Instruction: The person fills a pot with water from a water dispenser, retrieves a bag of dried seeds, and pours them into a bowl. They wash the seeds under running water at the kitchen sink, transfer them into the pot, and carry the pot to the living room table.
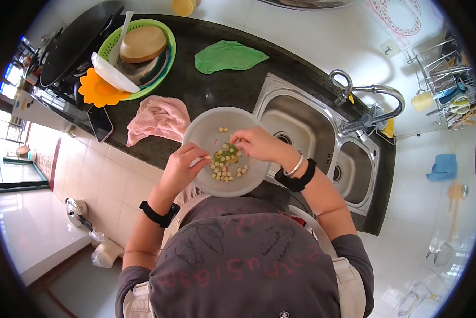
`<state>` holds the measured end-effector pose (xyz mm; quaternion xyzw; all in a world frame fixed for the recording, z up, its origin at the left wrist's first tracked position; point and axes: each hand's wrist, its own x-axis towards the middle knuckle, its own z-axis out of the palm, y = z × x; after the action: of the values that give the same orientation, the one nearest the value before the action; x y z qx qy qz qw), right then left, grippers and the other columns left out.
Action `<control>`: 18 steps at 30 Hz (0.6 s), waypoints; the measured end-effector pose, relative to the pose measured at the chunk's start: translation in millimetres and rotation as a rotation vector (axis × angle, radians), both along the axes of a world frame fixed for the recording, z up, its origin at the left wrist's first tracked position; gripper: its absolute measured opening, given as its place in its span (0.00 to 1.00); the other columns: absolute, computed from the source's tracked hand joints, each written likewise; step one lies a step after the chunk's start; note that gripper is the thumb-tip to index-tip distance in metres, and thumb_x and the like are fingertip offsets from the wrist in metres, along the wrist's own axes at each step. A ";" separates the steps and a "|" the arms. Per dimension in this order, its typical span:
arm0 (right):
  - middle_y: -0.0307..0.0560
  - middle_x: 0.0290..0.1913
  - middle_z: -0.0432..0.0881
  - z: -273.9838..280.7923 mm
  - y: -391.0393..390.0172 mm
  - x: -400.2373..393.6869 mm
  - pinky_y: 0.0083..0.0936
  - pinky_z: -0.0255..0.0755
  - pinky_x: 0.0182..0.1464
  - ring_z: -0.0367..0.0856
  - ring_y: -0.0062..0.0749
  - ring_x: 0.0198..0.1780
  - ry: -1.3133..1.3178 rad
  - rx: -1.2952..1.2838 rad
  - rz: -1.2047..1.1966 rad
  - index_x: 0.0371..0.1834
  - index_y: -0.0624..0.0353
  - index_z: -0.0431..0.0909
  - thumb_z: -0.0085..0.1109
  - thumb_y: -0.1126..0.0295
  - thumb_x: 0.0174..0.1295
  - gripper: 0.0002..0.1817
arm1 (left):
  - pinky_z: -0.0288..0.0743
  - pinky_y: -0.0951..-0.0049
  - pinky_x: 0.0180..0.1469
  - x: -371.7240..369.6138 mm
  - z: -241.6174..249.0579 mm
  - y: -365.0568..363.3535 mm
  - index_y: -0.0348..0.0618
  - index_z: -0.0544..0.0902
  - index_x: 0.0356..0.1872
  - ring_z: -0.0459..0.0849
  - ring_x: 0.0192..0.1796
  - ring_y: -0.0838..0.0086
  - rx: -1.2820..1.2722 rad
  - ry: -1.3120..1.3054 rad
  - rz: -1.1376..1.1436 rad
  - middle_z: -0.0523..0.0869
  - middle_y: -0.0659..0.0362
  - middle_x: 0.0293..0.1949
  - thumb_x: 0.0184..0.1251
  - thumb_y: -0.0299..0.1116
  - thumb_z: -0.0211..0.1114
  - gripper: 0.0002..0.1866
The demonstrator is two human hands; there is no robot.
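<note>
A pale plastic basin (195, 124) rests at the counter's front edge, close to my body. Inside lie many small round cream-coloured lotus seeds (225, 175), with green and yellowish bits (228, 152) among them. Over the basin's left side, my left hand (184, 161) has thumb and fingers pinched together, with a pale lotus seed at the tips. My right hand (254, 144) reaches in from the right, its fingertips pinched near the green bits; what they hold is too small to make out.
A double steel sink (301, 122) with a tap (378, 90) adjoins the basin on the right. On the counter are a pink towel (158, 119), a green cloth (230, 56), a phone (100, 123) and a green basket (166, 32) piled with dishes.
</note>
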<state>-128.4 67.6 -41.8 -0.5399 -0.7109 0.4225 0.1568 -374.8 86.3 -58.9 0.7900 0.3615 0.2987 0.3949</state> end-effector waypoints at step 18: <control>0.43 0.32 0.81 13.4 -35.3 0.7 0.23 0.71 0.36 0.78 0.25 0.32 0.335 0.032 -0.315 0.37 0.64 0.78 0.53 0.74 0.63 0.06 | 0.71 0.64 0.50 -6.3 -12.6 9.1 0.42 0.78 0.50 0.77 0.46 0.64 0.459 0.095 0.191 0.77 0.57 0.40 0.46 0.25 0.70 0.25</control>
<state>-127.7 32.3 -28.4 -0.5639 -0.5887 0.4651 0.3451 -381.1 95.4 -71.5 0.8345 0.3753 0.3712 0.1577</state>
